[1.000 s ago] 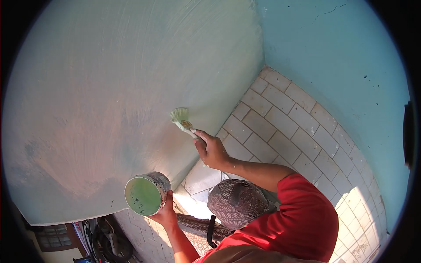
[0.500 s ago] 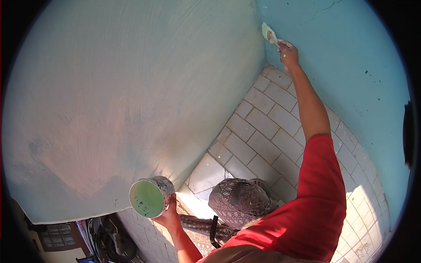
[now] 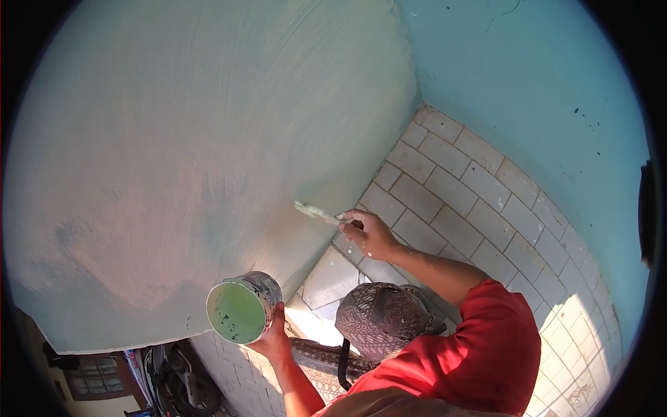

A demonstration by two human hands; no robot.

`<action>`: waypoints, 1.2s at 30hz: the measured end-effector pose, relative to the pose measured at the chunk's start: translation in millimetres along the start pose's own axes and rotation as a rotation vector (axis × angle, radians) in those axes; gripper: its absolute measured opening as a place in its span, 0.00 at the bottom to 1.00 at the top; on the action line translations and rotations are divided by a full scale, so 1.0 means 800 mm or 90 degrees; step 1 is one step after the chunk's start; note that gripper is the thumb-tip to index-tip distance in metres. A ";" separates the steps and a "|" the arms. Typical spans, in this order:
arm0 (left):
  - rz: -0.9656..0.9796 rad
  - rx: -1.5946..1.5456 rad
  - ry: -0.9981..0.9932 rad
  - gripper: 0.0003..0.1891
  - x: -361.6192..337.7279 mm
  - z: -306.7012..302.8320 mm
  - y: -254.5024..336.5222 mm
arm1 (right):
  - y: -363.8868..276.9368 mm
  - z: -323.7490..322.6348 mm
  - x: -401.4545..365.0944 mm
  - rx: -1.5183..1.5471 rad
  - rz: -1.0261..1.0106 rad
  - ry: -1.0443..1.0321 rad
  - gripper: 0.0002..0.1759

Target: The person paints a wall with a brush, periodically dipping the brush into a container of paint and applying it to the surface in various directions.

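My left hand [image 3: 272,339] grips a paint-spattered can [image 3: 262,288] from its side and underneath, low near the wall's bottom end. Pale green paint [image 3: 237,313] shows inside it, with dark specks along the inner wall. In my right hand [image 3: 368,233] is a paintbrush [image 3: 318,212], pinched by its handle between thumb and fingers. Its bristles are coated in pale paint and point left, overlapping the patchy wall [image 3: 174,153] in this view. The brush is up and to the right of the can.
A blue wall [image 3: 528,76] with small dark marks meets the patchy wall at a corner. Pale tiles [image 3: 445,187] cover the floor between them. My patterned trouser knee [image 3: 379,320] is below my right arm. A motorcycle [image 3: 180,382] stands at the lower left.
My right hand has drawn the brush away from the blue wall by the corner, down and left toward the can. My left hand still holds the can in nearly the same place.
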State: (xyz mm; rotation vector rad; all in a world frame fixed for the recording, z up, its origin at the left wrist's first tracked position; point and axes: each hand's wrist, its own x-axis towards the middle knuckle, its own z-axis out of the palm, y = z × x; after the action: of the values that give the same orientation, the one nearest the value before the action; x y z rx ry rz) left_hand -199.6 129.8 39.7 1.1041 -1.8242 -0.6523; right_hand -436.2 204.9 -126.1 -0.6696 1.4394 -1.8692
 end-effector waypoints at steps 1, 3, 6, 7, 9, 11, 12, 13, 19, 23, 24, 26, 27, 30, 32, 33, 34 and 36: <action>0.002 -0.006 0.004 0.50 0.000 -0.003 0.000 | -0.040 -0.041 0.008 0.065 0.100 0.055 0.21; -0.026 -0.016 0.000 0.50 -0.001 -0.011 -0.001 | -0.083 -0.123 0.046 0.088 0.004 0.233 0.22; -0.040 -0.029 -0.001 0.49 -0.003 -0.020 -0.011 | -0.182 -0.243 0.115 -0.082 -0.178 0.462 0.23; -0.038 -0.040 0.002 0.49 -0.005 -0.021 -0.009 | -0.251 -0.294 0.154 -0.228 -0.252 0.533 0.26; -0.040 -0.027 0.007 0.49 -0.008 -0.023 -0.005 | -0.292 -0.330 0.211 -0.420 -0.243 0.578 0.27; 0.004 -0.005 0.026 0.46 -0.010 -0.022 -0.002 | -0.308 -0.321 0.233 -0.567 -0.205 0.580 0.26; 0.049 0.019 0.045 0.43 -0.011 -0.022 0.000 | -0.320 -0.280 0.230 -0.565 -0.158 0.555 0.25; 0.052 0.016 0.047 0.43 -0.011 -0.025 0.002 | -0.319 -0.236 0.214 -0.576 -0.182 0.534 0.24; 0.055 0.003 0.014 0.47 -0.005 -0.032 -0.003 | -0.219 0.036 0.042 -0.429 -0.374 0.151 0.16; 0.022 -0.020 0.041 0.47 0.000 -0.021 0.001 | -0.194 0.062 0.037 -0.282 -0.283 -0.104 0.19; 0.038 -0.016 0.053 0.47 -0.001 -0.021 0.002 | -0.195 0.045 0.051 -0.227 -0.240 -0.196 0.21; 0.060 0.011 0.053 0.47 -0.001 -0.027 0.003 | -0.227 -0.031 0.093 -0.213 -0.191 -0.053 0.22; 0.079 0.038 0.053 0.46 -0.003 -0.032 0.003 | -0.244 -0.092 0.124 -0.132 -0.061 -0.018 0.19; -0.013 0.017 0.049 0.50 -0.007 -0.045 0.000 | -0.288 -0.259 0.175 -0.116 -0.074 0.171 0.14; -0.029 0.002 0.054 0.50 -0.008 -0.048 -0.005 | -0.298 -0.340 0.200 -0.201 -0.108 0.350 0.18; -0.049 -0.007 0.052 0.50 -0.011 -0.051 -0.007 | -0.304 -0.353 0.202 -0.235 -0.102 0.441 0.19; -0.053 -0.005 0.052 0.50 -0.013 -0.052 -0.010 | -0.298 -0.356 0.210 -0.237 -0.098 0.438 0.19; -0.043 -0.040 0.053 0.49 -0.016 -0.051 -0.015 | -0.280 -0.354 0.222 -0.258 -0.112 0.514 0.20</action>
State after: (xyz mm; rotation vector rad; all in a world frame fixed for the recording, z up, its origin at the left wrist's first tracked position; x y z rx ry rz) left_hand -155.7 136.0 44.4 1.1394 -1.6903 -0.6878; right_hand -805.0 280.0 16.2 -0.2040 2.3762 -2.1164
